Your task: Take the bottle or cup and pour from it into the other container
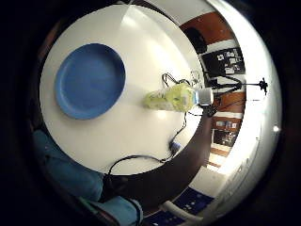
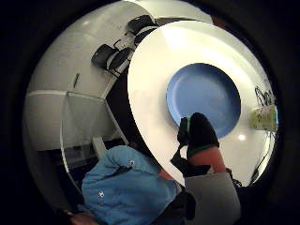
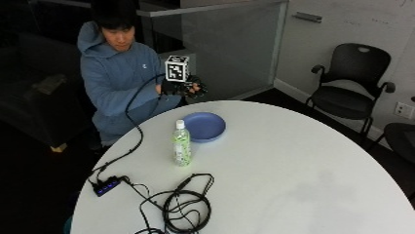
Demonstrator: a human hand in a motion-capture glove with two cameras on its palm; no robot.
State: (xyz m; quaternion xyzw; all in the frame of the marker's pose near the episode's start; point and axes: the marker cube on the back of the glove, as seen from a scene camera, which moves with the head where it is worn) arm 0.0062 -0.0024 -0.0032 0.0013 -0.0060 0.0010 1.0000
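Nothing of the task done yet, judging from the outside view: clear plastic bottle with white cap and pale green label (image 3: pixel 181 143) upright on the round white table (image 3: pixel 292 165), left of the frame's centre, untouched; shallow round blue plate (image 3: pixel 204 126) just behind it, apparently empty. Picking up and pouring both left. Black-gloved right hand (image 3: pixel 183 87) raised near the chest, beyond the table's far edge, well apart from the bottle, fingers relaxed, holding nothing.

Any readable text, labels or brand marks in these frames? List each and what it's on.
None readable.
Bottle label: green print, too small to read.
Wall posters beyond the table: blurred.
Blue plate: no markings.
White table: no markings.
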